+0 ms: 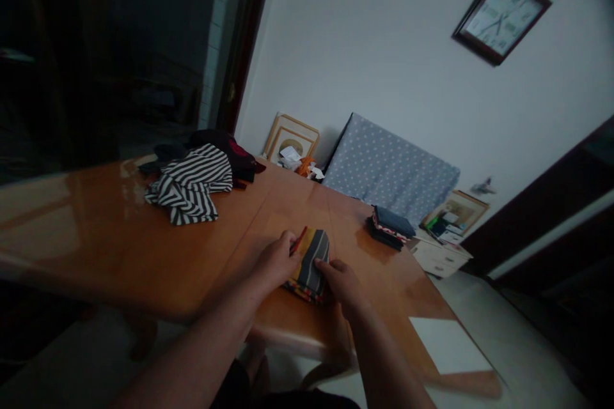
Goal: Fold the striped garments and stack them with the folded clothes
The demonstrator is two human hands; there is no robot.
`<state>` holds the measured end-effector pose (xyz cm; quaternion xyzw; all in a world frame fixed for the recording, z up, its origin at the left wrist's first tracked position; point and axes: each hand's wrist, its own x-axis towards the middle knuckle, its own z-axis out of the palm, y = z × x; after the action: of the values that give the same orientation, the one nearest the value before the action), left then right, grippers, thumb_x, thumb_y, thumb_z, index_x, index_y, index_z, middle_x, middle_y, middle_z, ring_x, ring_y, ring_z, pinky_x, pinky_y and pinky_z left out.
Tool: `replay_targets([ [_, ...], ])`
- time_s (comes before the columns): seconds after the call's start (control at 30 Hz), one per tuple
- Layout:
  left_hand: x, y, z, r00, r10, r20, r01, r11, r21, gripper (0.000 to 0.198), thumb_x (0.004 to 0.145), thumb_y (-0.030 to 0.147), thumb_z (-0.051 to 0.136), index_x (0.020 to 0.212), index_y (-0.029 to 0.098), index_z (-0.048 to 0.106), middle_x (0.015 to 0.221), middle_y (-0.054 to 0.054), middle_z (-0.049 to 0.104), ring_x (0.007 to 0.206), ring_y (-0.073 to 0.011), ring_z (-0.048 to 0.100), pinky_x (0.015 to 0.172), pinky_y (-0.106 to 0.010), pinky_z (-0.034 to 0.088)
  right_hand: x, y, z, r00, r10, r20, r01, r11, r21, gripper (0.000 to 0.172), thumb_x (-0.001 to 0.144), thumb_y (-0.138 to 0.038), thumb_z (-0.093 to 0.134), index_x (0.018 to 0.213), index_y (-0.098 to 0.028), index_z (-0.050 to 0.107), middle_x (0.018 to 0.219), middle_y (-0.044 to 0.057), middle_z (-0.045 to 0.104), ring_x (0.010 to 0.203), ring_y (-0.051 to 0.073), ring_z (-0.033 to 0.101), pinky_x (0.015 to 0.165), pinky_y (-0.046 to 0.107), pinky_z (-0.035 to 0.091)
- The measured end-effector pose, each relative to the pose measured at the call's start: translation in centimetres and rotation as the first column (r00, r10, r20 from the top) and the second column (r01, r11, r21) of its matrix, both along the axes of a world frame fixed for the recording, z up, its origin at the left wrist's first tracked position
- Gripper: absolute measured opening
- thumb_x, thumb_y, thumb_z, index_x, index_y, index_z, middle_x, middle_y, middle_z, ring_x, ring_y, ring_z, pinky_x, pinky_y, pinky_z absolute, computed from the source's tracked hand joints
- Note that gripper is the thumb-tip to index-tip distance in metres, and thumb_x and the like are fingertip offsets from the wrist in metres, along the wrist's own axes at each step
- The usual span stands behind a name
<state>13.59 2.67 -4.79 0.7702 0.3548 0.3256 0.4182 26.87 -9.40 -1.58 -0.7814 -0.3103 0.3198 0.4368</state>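
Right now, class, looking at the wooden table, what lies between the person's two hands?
The head view shows a folded yellow-and-grey striped cloth between the left hand and the right hand, both touching it, above the wooden table.

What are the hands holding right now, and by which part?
A folded striped cloth, held at its opposite side edges by the left hand and the right hand.

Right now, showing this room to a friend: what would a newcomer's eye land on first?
The dark-framed wall clock stands out high on the right. On the glossy wooden table, a black-and-white striped garment lies to the left, and a folded cloth sits between the left hand and right hand.
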Motion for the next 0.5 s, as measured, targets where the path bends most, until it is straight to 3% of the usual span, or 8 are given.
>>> replay_targets([
  [0.1,0.1,-0.6,0.3,0.999,-0.046,0.018,0.046,0.999,-0.017,0.021,0.083,0.027,0.063,0.101,0.024,0.052,0.088,-0.002,0.069,0.084,-0.0197,0.064,0.068,-0.026,0.044,0.3,-0.2,0.1,0.999,-0.018,-0.029,0.021,0.994,0.105,0.022,0.080,-0.041,0.065,0.084,-0.021,0.058,0.071,0.002,0.064,0.059,0.015,0.060,0.050,0.024,0.045],
  [0.23,0.5,-3.3,0.3,0.983,-0.180,0.043,0.181,0.984,-0.002,0.020,0.079,0.021,0.060,0.097,0.023,0.051,0.079,0.002,0.064,0.071,-0.0151,0.060,0.061,-0.024,0.039,3.6,-1.2,1.3,0.994,0.004,0.110,-0.009,0.999,0.047,0.016,0.075,-0.032,0.065,0.087,-0.022,0.059,0.074,0.001,0.066,0.063,0.016,0.062,0.052,0.024,0.046],
  [0.33,0.8,-5.8,0.2,0.902,-0.427,0.060,0.430,0.901,-0.056,0.016,0.081,0.022,0.056,0.097,0.023,0.054,0.074,0.003,0.062,0.065,-0.0140,0.058,0.055,-0.024,0.036,7.2,-2.4,2.6,0.979,0.184,0.086,-0.181,0.983,-0.036,0.019,0.071,-0.029,0.063,0.089,-0.022,0.063,0.074,-0.001,0.067,0.063,0.016,0.063,0.053,0.023,0.047],
  [0.4,0.7,-6.7,0.3,0.853,-0.513,0.093,0.521,0.850,-0.082,0.014,0.083,0.023,0.054,0.097,0.022,0.056,0.075,0.003,0.062,0.066,-0.0142,0.058,0.056,-0.024,0.037,9.3,-3.0,3.3,0.951,0.309,0.025,-0.305,0.948,-0.093,0.024,0.069,-0.027,0.062,0.092,-0.022,0.064,0.075,-0.002,0.069,0.064,0.015,0.063,0.054,0.022,0.046],
  [0.43,0.6,-6.7,0.3,0.862,-0.494,0.111,0.503,0.861,-0.076,0.012,0.084,0.023,0.054,0.096,0.022,0.057,0.075,0.002,0.062,0.068,-0.0142,0.058,0.057,-0.024,0.038,10.1,-3.2,3.5,0.939,0.344,0.004,-0.341,0.932,-0.119,0.025,0.068,-0.026,0.062,0.092,-0.022,0.065,0.075,-0.002,0.069,0.064,0.015,0.064,0.054,0.022,0.047],
  [0.5,0.3,-5.9,0.2,0.928,-0.349,0.133,0.356,0.934,-0.032,0.010,0.086,0.024,0.052,0.093,0.021,0.058,0.077,0.002,0.062,0.071,-0.0140,0.057,0.060,-0.024,0.039,11.2,-3.5,3.4,0.928,0.372,-0.014,-0.369,0.917,-0.151,0.026,0.066,-0.024,0.061,0.092,-0.021,0.065,0.074,-0.002,0.070,0.064,0.014,0.064,0.056,0.021,0.047],
])
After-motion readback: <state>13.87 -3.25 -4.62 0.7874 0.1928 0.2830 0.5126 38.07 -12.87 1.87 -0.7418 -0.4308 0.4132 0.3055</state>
